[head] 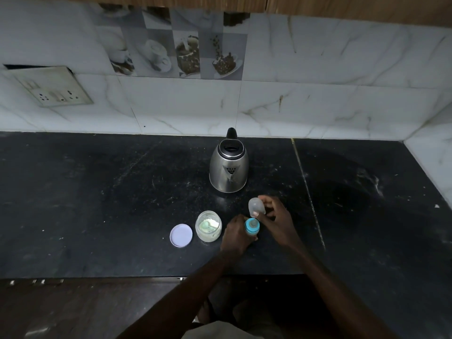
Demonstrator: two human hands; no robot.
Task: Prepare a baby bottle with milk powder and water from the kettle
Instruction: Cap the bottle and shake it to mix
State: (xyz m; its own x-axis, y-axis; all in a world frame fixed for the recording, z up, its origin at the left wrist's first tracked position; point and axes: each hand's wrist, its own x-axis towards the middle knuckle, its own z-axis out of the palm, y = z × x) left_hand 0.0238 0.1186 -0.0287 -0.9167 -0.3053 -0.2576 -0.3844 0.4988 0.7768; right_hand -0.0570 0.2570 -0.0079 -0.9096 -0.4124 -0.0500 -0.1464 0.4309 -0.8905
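- A person works at a dark stone worktop (pixel 97 204), both bare hands busy near its front edge, seen from above by a head-worn camera.
- The left hand (pixel 235 237) curls its fingers around the baby bottle (pixel 252 228). The bottle stands upright on the worktop, with its blue collar and teat facing up.
- The right hand (pixel 277 217) pinches the clear domed cap (pixel 256 206) between thumb and fingers, just above and behind the bottle's top. Whether the cap's rim touches the collar cannot be told.
- A glass jar of milk powder (pixel 208 226) stands open just left of the left hand, with pale powder clinging to its inner walls. A pale green shape lies inside, too blurred to identify.
- A round pale lid (pixel 181 235) lies flat on the worktop just beside the jar, on its left.
- The steel kettle (pixel 229 165) stands behind the bottle, toward the wall — spout facing the camera, black handle at the rear. Neither hand touches it.
- A marble-patterned tiled wall (pixel 318 69) rises behind the worktop, with a patch of coffee-themed picture tiles (pixel 186 55) above the kettle.
- A switch-and-socket plate (pixel 52 88) is fixed to the wall at far left, well apart from the kettle.
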